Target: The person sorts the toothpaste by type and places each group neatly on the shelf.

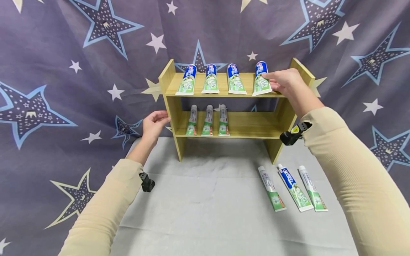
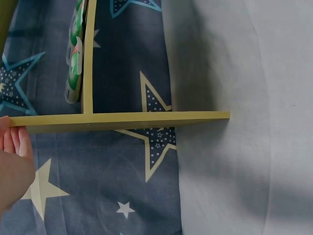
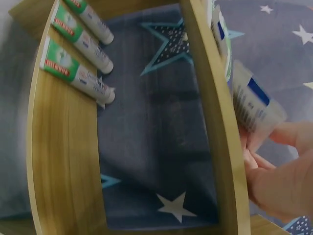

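My right hand [image 1: 286, 81] pinches a blue, white and green toothpaste tube [image 1: 262, 80] at the right end of the top shelf. In the right wrist view that tube [image 3: 255, 104] is tilted, its lower end between thumb and fingers. Three matching tubes, among them a toothpaste tube [image 1: 236, 80], lie to its left on the same shelf. On the lower shelf are three grey-and-green toothpaste tubes, the middle tube [image 1: 208, 121] among them. My left hand [image 1: 155, 125] holds the left side panel of the wooden shelf rack [image 1: 174, 106], fingers against its edge.
On the grey tablecloth [image 1: 205, 213], right of the rack, lie a grey-and-green tube [image 1: 272, 190], a blue-and-green tube [image 1: 295, 188] and another grey-and-green tube [image 1: 313, 190]. A star-patterned curtain [image 1: 96, 71] hangs behind the rack.
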The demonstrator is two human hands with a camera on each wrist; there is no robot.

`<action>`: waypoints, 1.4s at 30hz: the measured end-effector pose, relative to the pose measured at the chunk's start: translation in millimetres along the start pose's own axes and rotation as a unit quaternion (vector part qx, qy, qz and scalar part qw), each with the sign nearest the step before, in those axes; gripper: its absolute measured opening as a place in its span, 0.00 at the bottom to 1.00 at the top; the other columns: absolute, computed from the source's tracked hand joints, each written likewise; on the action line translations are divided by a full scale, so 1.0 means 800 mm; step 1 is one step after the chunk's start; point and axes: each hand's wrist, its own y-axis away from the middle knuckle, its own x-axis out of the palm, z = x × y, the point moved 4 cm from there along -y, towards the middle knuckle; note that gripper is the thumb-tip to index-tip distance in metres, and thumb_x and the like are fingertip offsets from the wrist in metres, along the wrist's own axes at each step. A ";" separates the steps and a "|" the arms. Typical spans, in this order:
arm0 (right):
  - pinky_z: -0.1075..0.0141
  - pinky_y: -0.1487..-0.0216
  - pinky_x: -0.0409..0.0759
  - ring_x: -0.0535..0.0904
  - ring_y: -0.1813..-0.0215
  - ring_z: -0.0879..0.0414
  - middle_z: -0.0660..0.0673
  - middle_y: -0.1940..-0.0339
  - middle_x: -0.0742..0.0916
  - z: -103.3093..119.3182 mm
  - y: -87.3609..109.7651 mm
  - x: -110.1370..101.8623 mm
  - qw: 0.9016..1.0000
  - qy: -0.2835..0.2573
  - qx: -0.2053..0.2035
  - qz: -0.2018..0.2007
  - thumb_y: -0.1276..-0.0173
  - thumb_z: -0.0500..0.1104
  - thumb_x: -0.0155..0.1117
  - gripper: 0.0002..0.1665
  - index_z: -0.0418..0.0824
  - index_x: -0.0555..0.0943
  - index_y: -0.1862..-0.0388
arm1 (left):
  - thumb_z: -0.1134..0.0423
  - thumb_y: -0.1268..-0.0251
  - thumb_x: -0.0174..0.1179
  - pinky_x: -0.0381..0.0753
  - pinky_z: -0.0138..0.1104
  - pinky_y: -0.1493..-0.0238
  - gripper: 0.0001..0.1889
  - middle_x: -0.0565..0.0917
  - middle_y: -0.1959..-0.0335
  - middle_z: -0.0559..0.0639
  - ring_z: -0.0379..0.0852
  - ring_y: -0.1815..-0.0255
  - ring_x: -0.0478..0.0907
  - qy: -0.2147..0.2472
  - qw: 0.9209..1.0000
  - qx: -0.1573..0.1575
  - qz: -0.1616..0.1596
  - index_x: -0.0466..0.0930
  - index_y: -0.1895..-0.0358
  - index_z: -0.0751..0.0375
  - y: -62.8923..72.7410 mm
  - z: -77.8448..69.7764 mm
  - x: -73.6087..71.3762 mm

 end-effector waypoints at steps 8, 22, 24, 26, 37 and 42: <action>0.76 0.69 0.84 0.79 0.78 0.64 0.51 0.58 0.80 0.006 -0.006 0.000 0.998 0.059 -0.002 0.006 0.38 0.37 0.66 0.44 0.41 0.57 0.26 | 0.77 0.44 0.62 0.80 0.18 0.62 0.11 0.81 0.74 0.32 0.28 0.68 0.80 0.008 1.000 0.004 -0.004 0.78 0.57 0.68 0.000 -0.001 0.000; 0.79 0.76 0.80 0.77 0.87 0.68 0.56 0.92 0.78 0.008 -0.008 -0.007 0.978 0.196 -0.026 -0.066 0.43 0.51 0.71 0.39 0.40 0.67 0.36 | 0.76 0.43 0.62 0.80 0.18 0.61 0.15 0.81 0.74 0.31 0.28 0.67 0.80 -0.003 1.000 0.001 0.000 0.77 0.52 0.74 0.001 0.000 0.000; 0.79 0.77 0.80 0.76 0.88 0.69 0.57 0.92 0.78 0.007 -0.008 -0.008 0.971 0.221 -0.038 -0.078 0.44 0.53 0.72 0.36 0.39 0.70 0.40 | 0.77 0.43 0.63 0.80 0.18 0.61 0.14 0.81 0.74 0.31 0.28 0.67 0.80 -0.003 1.000 0.003 -0.001 0.77 0.53 0.73 0.001 0.001 0.000; 0.79 0.77 0.79 0.76 0.88 0.70 0.58 0.89 0.78 0.006 -0.007 -0.007 0.966 0.238 -0.050 -0.088 0.44 0.55 0.71 0.36 0.39 0.73 0.41 | 0.77 0.43 0.63 0.80 0.18 0.61 0.13 0.81 0.74 0.31 0.28 0.67 0.80 -0.003 1.000 0.005 -0.002 0.77 0.54 0.72 0.001 0.000 0.000; 0.76 0.75 0.82 0.79 0.85 0.69 0.51 0.69 0.79 0.007 0.001 -0.008 0.970 0.208 -0.072 -0.100 0.44 0.51 0.72 0.31 0.43 0.80 0.41 | 0.76 0.43 0.62 0.80 0.17 0.61 0.14 0.81 0.74 0.31 0.28 0.67 0.79 -0.010 1.000 0.005 -0.006 0.77 0.53 0.73 0.003 0.000 -0.001; 0.75 0.73 0.83 0.81 0.83 0.67 0.56 0.83 0.81 0.005 0.011 -0.014 0.977 0.185 -0.081 -0.065 0.41 0.51 0.70 0.32 0.42 0.78 0.39 | 0.77 0.44 0.62 0.80 0.18 0.61 0.12 0.81 0.73 0.32 0.29 0.67 0.80 -0.007 1.000 0.004 -0.010 0.78 0.55 0.71 0.002 0.001 0.000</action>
